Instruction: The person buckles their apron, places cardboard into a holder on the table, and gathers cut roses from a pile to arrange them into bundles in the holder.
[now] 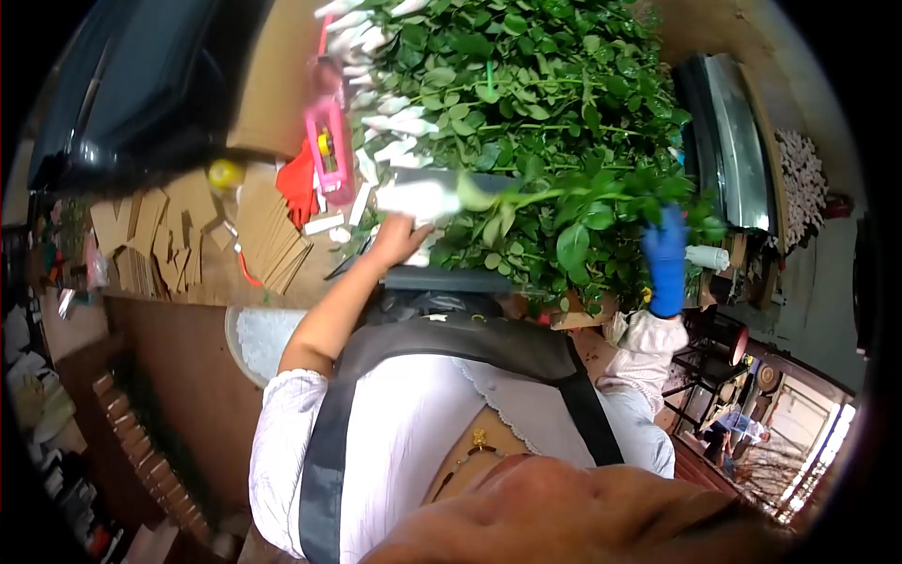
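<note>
A leafy rose point(545, 195) with a white-covered head lies across the view, between my hands. My bare left hand point(399, 240) is closed at the white head, which is blurred and overexposed and hides some fingers. Wearing a blue glove, my right hand point(665, 258) is closed around the leafy stem end, partly covered by leaves. Behind and below this stem lies a large heap of similar leafy stems point(526, 94), their white-covered heads point(399, 122) pointing left. A grey board edge point(446, 279) shows close to my body.
Left on the table are folded cardboard pieces point(268, 230), a red glove point(297, 188), a pink tape dispenser point(329, 155) and a yellow round object point(225, 174). A whitish tub point(246, 343) stands below the edge. A dark bulky object point(141, 85) fills the upper left.
</note>
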Demonstrator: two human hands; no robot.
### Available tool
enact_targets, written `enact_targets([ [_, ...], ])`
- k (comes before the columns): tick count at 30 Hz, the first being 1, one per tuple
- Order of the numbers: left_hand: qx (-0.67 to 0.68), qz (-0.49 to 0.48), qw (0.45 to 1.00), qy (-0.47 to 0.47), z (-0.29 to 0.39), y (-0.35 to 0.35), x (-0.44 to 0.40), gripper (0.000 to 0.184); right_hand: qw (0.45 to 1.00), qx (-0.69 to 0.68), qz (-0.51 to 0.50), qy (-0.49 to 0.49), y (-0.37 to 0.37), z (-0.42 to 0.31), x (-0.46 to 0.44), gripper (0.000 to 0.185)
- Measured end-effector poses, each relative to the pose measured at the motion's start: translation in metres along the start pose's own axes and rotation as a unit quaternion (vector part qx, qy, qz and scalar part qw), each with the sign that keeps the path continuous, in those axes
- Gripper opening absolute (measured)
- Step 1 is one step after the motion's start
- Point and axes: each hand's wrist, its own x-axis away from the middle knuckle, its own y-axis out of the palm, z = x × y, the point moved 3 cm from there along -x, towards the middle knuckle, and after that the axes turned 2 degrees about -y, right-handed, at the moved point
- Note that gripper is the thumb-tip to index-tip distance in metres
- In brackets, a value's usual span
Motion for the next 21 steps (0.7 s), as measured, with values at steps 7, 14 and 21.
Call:
enact_targets([
  [7, 0.061, 0.079, 0.995, 0.032, 0.013, -0.010, 0.004, 0.051, 0.925, 0.290, -0.238, 0.060, 0.123, -0.032, 0.038, 0.034],
  [14, 0.064, 0.087, 0.993, 0.055, 0.021, -0.015, 0.005, 0.036, 0.900, -0.075, -0.429, 0.028, 0.119, -0.182, -0.012, 0.057],
  [21, 0.121, 0.100, 0.988, -0.015, 0.018, -0.024, 0.009, 0.046, 0.883, 0.113, -0.455, 0.013, 0.266, -0.171, -0.019, 0.048],
])
